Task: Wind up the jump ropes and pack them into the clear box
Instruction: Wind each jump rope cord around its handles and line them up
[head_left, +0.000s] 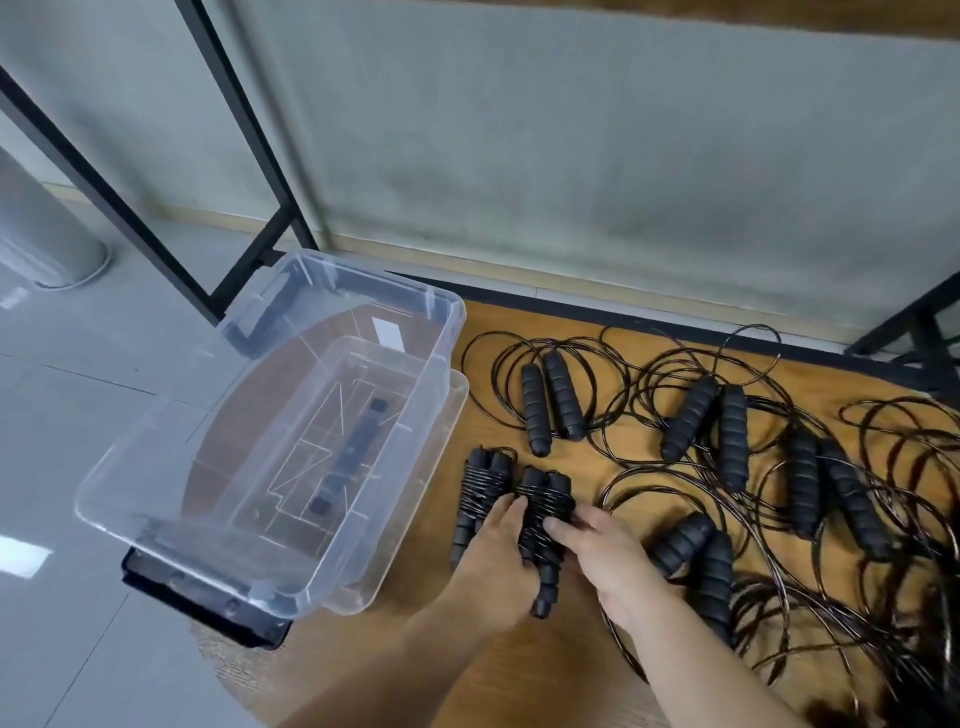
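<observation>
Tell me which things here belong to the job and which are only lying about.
Job: wound rope held by left hand and right hand; second wound rope; loose ropes; clear box.
Lying about: black frame; grey pillar.

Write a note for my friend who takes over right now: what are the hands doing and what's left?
Left hand and right hand both grip one wound rope bundle on the wooden table.
A second wound bundle lies beside it.
The clear box holds no ropes.
Four loose ropes lie uncoiled to the right.
Left: wind those four, pack all.
</observation>
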